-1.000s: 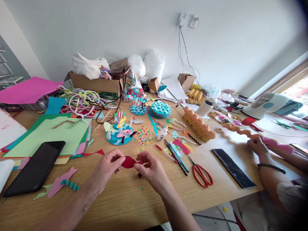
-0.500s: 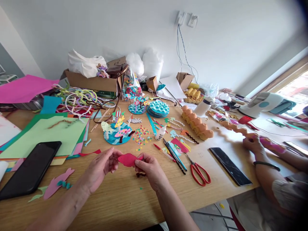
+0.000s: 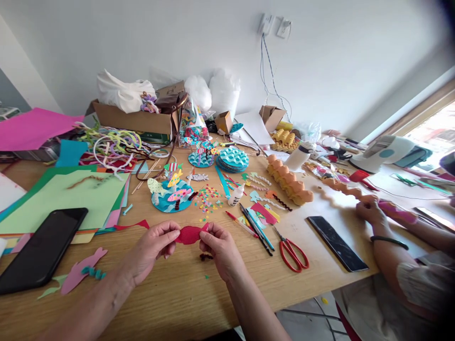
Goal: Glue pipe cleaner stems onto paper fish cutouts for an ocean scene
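Note:
A red paper fish (image 3: 189, 235) is stretched between my two hands above the wooden table. My left hand (image 3: 161, 240) pinches its left end, and my right hand (image 3: 215, 244) grips its tail end. Just under the fish lies a dark brown pipe-cleaner piece (image 3: 206, 257). Beyond my hands stands a blue wavy disc (image 3: 163, 203) with several paper fish on it, beside scattered confetti (image 3: 209, 198). A white glue bottle (image 3: 236, 195) stands to the right of the confetti.
Red-handled scissors (image 3: 293, 254), pens (image 3: 256, 229) and a dark phone (image 3: 336, 243) lie to the right. Another phone (image 3: 44, 248) and coloured paper sheets (image 3: 64, 199) lie left. At the far right, a person's hands (image 3: 371, 211) hold an egg-carton strip.
My left hand has closed on the left end of the red fish, where its fingers were apart before. The view has shifted slightly.

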`<state>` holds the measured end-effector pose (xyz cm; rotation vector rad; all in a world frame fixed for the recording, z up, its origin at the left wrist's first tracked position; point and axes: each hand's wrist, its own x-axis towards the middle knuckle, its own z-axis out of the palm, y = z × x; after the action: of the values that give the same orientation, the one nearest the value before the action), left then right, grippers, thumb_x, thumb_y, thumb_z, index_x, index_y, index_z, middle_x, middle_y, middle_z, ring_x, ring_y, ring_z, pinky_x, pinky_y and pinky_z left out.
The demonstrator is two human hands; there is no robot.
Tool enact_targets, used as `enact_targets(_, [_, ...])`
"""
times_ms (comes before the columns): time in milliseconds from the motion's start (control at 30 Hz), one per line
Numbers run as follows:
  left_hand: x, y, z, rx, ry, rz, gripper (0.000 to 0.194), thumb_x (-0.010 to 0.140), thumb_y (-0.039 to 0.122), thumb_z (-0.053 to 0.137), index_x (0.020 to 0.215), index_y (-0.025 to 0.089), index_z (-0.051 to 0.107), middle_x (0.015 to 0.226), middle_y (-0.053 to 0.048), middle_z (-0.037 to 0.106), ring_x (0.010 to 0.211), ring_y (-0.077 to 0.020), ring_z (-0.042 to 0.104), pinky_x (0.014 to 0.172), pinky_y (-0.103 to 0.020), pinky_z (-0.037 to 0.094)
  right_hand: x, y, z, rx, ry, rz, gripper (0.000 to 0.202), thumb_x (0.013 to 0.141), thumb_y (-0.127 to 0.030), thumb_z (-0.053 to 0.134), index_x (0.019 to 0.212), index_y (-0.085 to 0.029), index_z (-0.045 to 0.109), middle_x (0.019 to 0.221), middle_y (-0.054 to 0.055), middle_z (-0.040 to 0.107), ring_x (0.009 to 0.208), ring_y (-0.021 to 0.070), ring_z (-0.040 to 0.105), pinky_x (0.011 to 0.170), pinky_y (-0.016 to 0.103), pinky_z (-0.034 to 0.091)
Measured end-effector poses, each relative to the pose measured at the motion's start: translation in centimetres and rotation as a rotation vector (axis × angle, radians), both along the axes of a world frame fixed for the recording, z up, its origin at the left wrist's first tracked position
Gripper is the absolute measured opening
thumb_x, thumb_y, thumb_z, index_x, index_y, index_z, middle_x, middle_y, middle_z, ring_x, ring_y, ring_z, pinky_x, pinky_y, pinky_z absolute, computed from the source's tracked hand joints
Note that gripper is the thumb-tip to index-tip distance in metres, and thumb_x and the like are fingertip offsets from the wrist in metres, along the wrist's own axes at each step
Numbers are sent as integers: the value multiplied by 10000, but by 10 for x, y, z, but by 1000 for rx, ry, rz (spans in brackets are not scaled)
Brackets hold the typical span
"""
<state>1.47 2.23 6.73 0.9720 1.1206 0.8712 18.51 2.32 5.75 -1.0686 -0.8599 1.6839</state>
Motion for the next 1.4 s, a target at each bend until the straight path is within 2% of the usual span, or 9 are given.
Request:
enact_targets(167, [-2, 5, -8, 67, 159, -12, 239, 674, 396, 603, 777, 195, 524, 395, 103, 424, 354, -81, 362, 383, -178, 264, -1, -1, -5, 191, -249, -54, 153, 679, -291, 585, 661, -184, 478, 539, -53, 466, 484, 86, 418, 495, 205, 317])
enact_targets(267, [-7, 9, -10, 187, 276, 82, 250, 655, 322, 602, 865, 208, 529, 487, 63, 545, 466, -133, 520, 471, -218, 399, -2, -6, -6, 490, -662, -91, 59, 735, -195, 512, 677, -188, 506, 607, -16, 512, 564, 117, 466, 547, 227, 355])
enact_targets(367, [-12, 6, -9, 429, 404, 153, 171, 705, 270, 549, 866, 219, 571, 716, -9, 644, 662, -173, 609, 624, -271, 482, -4, -15, -11, 821, -982, -7, 145, 808, -120, 439, 735, -181, 549, 741, 38, 590, 695, 145, 515, 642, 246, 384])
enact_targets(500, [-16, -4, -15, 723, 624, -36, 250, 760, 142, 411, 803, 223, 644, 851, -42, 675, 816, -185, 622, 769, -290, 489, -11, -26, -22, 1001, -1289, 179, 158, 855, -119, 453, 795, -180, 586, 787, 50, 622, 739, 169, 513, 676, 274, 371])
enact_targets(700, [-17, -20, -41, 936, 858, -376, 402, 760, 48, 359, 949, 208, 676, 976, -60, 689, 944, -200, 592, 844, -342, 507, 1, -36, -16, 905, -1349, 430, 185, 830, -114, 526, 956, -225, 606, 894, 21, 649, 831, 167, 537, 740, 279, 361])
enact_targets(833, [-19, -25, -48, 1015, 975, -401, 421, 771, 24, 345, 982, 199, 665, 1022, -62, 674, 986, -206, 573, 873, -369, 502, 34, -33, -5, 728, -1277, 371, 222, 802, -75, 534, 955, -212, 620, 963, 27, 652, 911, 164, 549, 813, 269, 369])
enact_targets(967, [-19, -25, -46, 1030, 1030, -429, 446, 741, 2, 351, 988, 201, 665, 1039, -59, 668, 999, -207, 570, 894, -363, 490, 56, -24, -9, 602, -1339, 339, 148, 778, -122, 590, 898, -191, 640, 929, 46, 648, 914, 184, 558, 797, 270, 391])
enact_targets(1167, [-21, -26, -47, 1027, 1028, -428, 467, 755, 1, 343, 1010, 224, 664, 1067, -56, 654, 1026, -197, 556, 901, -340, 481, 49, -19, -23, 608, -1351, 365, 102, 783, -126, 583, 810, -198, 650, 857, 29, 634, 838, 158, 555, 748, 237, 387])
enact_targets(1400, [-27, -28, -44, 1080, 1036, -421, 476, 773, 10, 315, 1041, 205, 657, 1128, -75, 636, 1087, -208, 539, 912, -335, 475, 38, -13, -13, 599, -1295, 388, 138, 791, -96, 544, 801, -193, 643, 806, 19, 651, 768, 140, 580, 678, 213, 380])
